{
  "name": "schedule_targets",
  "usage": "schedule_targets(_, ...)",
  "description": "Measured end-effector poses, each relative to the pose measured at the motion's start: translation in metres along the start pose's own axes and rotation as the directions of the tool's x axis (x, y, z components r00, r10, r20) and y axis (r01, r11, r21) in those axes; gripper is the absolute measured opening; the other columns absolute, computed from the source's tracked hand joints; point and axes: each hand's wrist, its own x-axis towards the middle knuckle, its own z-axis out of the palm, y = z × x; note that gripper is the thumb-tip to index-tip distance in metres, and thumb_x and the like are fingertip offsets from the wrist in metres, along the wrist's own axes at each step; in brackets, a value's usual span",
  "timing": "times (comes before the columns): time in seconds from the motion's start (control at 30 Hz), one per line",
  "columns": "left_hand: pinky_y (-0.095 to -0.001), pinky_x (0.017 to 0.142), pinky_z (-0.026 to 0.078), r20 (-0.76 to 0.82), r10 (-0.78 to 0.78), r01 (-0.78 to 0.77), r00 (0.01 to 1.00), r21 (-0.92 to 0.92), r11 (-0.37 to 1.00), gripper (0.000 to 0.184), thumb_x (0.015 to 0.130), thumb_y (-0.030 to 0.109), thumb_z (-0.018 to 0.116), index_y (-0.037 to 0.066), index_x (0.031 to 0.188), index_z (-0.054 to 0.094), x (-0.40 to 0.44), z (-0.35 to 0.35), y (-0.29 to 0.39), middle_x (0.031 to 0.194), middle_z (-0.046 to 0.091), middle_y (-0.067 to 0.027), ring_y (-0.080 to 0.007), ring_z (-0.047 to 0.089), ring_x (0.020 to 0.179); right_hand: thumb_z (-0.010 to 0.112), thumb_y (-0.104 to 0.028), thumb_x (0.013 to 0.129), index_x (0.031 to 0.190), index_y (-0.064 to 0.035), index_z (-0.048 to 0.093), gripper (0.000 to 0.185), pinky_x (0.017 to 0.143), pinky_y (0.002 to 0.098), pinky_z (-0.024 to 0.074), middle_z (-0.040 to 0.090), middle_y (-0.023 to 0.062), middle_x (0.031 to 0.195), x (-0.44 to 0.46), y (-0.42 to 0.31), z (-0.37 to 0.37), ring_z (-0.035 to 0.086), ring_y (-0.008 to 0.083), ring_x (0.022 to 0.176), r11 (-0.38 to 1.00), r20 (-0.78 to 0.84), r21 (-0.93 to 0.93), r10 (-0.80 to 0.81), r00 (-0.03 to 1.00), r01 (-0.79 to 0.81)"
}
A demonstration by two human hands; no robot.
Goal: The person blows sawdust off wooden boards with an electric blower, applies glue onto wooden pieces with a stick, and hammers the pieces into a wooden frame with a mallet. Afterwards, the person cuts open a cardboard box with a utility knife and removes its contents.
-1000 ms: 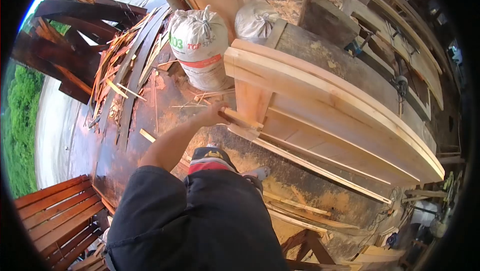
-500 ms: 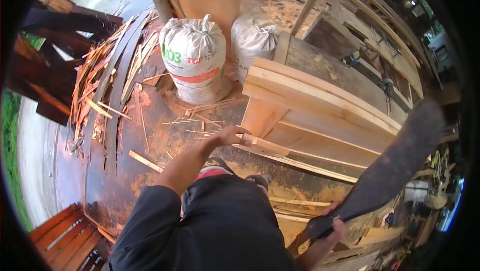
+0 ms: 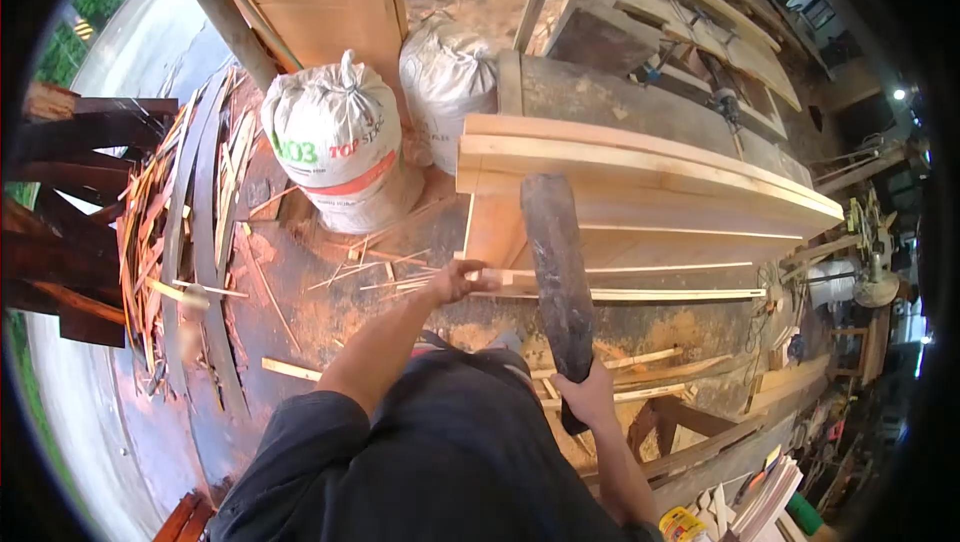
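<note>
My right hand [image 3: 588,394] grips the narrow end of a dark, heavy wooden club [image 3: 560,272]. The club's thick end points up and away, in front of a pale wooden panel [image 3: 630,187] standing on its long edge. At the panel's near left lower corner, my left hand [image 3: 458,282] is closed on the end of a light wooden strip [image 3: 515,280]; its fingertips are partly blurred. The club hides part of the strip and panel. Whether the club touches the wood I cannot tell.
Two tied white sacks [image 3: 335,142] stand beyond the panel's left end. Splintered offcuts [image 3: 190,232] are heaped at left, with thin sticks [image 3: 375,272] on the floor. Long wood pieces [image 3: 640,372] lie at right, and a worktable [image 3: 600,107] stands behind the panel.
The club has swung from the far right to in front of the panel, my right hand moving up and left with it. My left hand stays at the panel's corner. The view has turned right.
</note>
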Motion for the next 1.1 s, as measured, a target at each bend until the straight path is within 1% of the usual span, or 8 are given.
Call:
schedule_targets(0.2, -0.0345, 0.091, 0.051, 0.031, 0.018, -0.019, 0.999, 0.019, 1.000, 0.065, 0.082, 0.043, 0.083, 0.006, 0.132, 0.065, 0.007, -0.001, -0.006, 0.120, 0.069, -0.0123, -0.0206, 0.064, 0.110, 0.078, -0.006, 0.076, 0.116, 0.0032, 0.059, 0.045, 0.083, 0.0327, 0.0518, 0.066, 0.0078, 0.100, -0.029, -0.083, -0.044, 0.062, 0.0179, 0.090, 0.900, -0.288, 0.410, -0.022, 0.957, 0.145)
schedule_targets(0.4, -0.0334, 0.088, 0.052, -0.012, -0.025, 0.026, 1.000, 0.076, 0.997, 0.061, 0.084, 0.039, 0.083, 0.006, 0.132, 0.064, 0.008, 0.000, -0.007, 0.119, 0.069, -0.0097, -0.0181, 0.064, 0.107, 0.064, -0.001, 0.085, 0.109, 0.0012, 0.062, 0.024, 0.078, 0.0333, 0.0525, 0.065, 0.0081, 0.094, -0.029, -0.098, -0.077, 0.064, 0.0178, 0.086, 0.784, -0.505, 0.154, -0.461, 0.730, 0.602)
schedule_targets(0.47, -0.0355, 0.094, 0.050, 0.002, -0.045, 0.045, 0.999, 0.006, 0.999, 0.065, 0.081, 0.042, 0.084, 0.006, 0.132, 0.065, 0.009, -0.001, -0.002, 0.121, 0.069, -0.0120, -0.0213, 0.063, 0.112, 0.070, -0.010, 0.083, 0.107, 0.0020, 0.064, 0.028, 0.075, 0.0358, 0.0533, 0.068, 0.0099, 0.089, -0.028, -0.047, -0.019, 0.066, 0.0195, 0.083, 0.947, -0.457, 0.182, -0.156, 0.875, 0.264)
schedule_targets(0.53, -0.0388, 0.104, 0.046, 0.059, -0.055, 0.065, 0.997, -0.185, 0.981, 0.072, 0.076, 0.049, 0.085, 0.006, 0.131, 0.065, 0.013, -0.001, -0.021, 0.126, 0.068, -0.0162, -0.0272, 0.061, 0.122, 0.077, -0.016, 0.074, 0.121, 0.0023, 0.060, 0.053, 0.082, 0.0383, 0.0545, 0.070, 0.0156, 0.097, -0.007, 0.005, 0.015, 0.070, 0.0267, 0.087, 0.979, -0.070, -0.106, 0.166, 0.984, -0.173)
schedule_targets(0.57, -0.0399, 0.107, 0.044, 0.007, -0.017, 0.016, 1.000, 0.072, 0.997, 0.074, 0.076, 0.048, 0.086, 0.005, 0.132, 0.064, 0.013, -0.005, -0.024, 0.131, 0.065, -0.0160, -0.0276, 0.057, 0.128, 0.078, -0.018, 0.073, 0.121, 0.0026, 0.060, 0.055, 0.083, 0.0389, 0.0545, 0.070, 0.0168, 0.099, -0.014, 0.006, 0.018, 0.070, 0.0278, 0.089, 0.983, -0.064, -0.097, 0.152, 0.986, -0.158)
schedule_targets(0.83, -0.0393, 0.107, 0.044, 0.018, -0.092, 0.092, 0.996, -0.011, 0.996, 0.067, 0.081, 0.045, 0.082, 0.005, 0.131, 0.064, 0.007, 0.005, -0.016, 0.132, 0.065, -0.0165, -0.0276, 0.057, 0.128, 0.077, -0.014, 0.079, 0.118, 0.0020, 0.060, 0.045, 0.070, 0.0369, 0.0560, 0.068, 0.0122, 0.090, -0.027, 0.062, -0.039, 0.067, 0.0227, 0.076, 0.903, -0.291, 0.428, 0.128, 0.948, 0.010)
schedule_targets(1.03, -0.0383, 0.103, 0.046, 0.017, -0.042, 0.041, 0.999, 0.031, 0.999, 0.060, 0.085, 0.042, 0.078, 0.003, 0.129, 0.065, 0.013, 0.004, -0.021, 0.125, 0.068, -0.0180, -0.0271, 0.062, 0.121, 0.064, -0.041, 0.095, 0.093, -0.0049, 0.059, 0.036, 0.058, 0.0315, 0.0569, 0.063, 0.0072, 0.074, 0.000, 0.100, -0.125, 0.065, 0.0181, 0.064, 0.369, -0.060, 0.927, 0.335, 0.940, -0.072)
schedule_targets(1.1, -0.0369, 0.100, 0.048, 0.015, -0.044, 0.044, 0.999, -0.027, 0.999, 0.059, 0.086, 0.038, 0.078, 0.002, 0.130, 0.065, 0.013, 0.007, -0.031, 0.124, 0.069, -0.0165, -0.0261, 0.063, 0.117, 0.065, -0.039, 0.094, 0.095, -0.0042, 0.060, 0.035, 0.058, 0.0320, 0.0570, 0.064, 0.0081, 0.077, 0.012, 0.128, -0.099, 0.065, 0.0185, 0.064, 0.373, 0.017, 0.912, 0.382, 0.924, -0.171)
